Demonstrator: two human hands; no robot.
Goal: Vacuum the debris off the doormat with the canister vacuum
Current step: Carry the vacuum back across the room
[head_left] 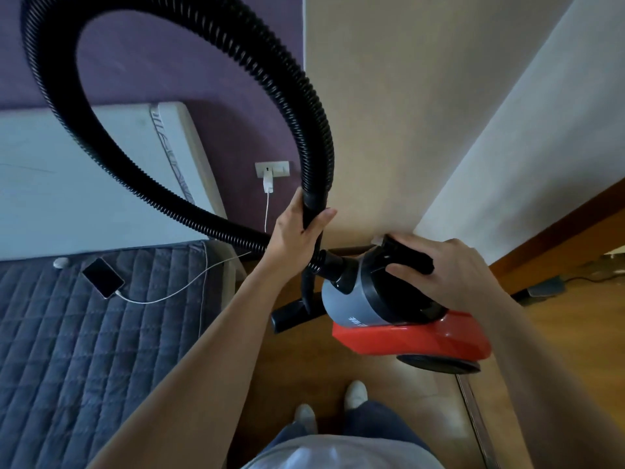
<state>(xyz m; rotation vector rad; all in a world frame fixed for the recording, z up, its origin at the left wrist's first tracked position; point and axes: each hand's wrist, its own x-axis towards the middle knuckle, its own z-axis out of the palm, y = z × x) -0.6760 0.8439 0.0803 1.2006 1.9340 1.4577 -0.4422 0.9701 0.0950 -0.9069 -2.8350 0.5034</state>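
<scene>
A: In the head view, down on the strip of wooden floor (338, 370) between the bed (84, 350) and the beige wall (406, 113), where is the canister vacuum (406, 319)?

B: Just in front of the person's 2 shoes (355, 394), close to the foot of that wall. It is tilted, with the grey nose up and the red rear low. I cannot tell whether it is clear of the floor.

A: And the hands?

B: The right hand (449, 272) is curled over the black carry handle on top of the canister. The left hand (297, 231) is wrapped round the smooth black end of the hose (209, 38), with the thumb across the front.

A: How does the hose run?

B: It runs from the canister's front inlet out to the left and up in 1 wide loop across the purple wall (152, 72). Then it comes back down to the left hand. Below that hand a tube drops to the floor nozzle (291, 316), which sits on the boards beside the canister.

A: What about edges and room?

B: The bed's edge closes the left side. The 2 walls meet in a corner straight ahead. A wooden door frame (558, 238) slants along the right, and the floor opens out beyond it.

A: Anything holding something?

B: The grey dust bowl (351, 299) is opaque, so its contents are hidden. The outlet (272, 169) holds 1 white charger plug (268, 184). Its cable (203, 275) trails to a phone (103, 277) lying on the quilted bed.
</scene>
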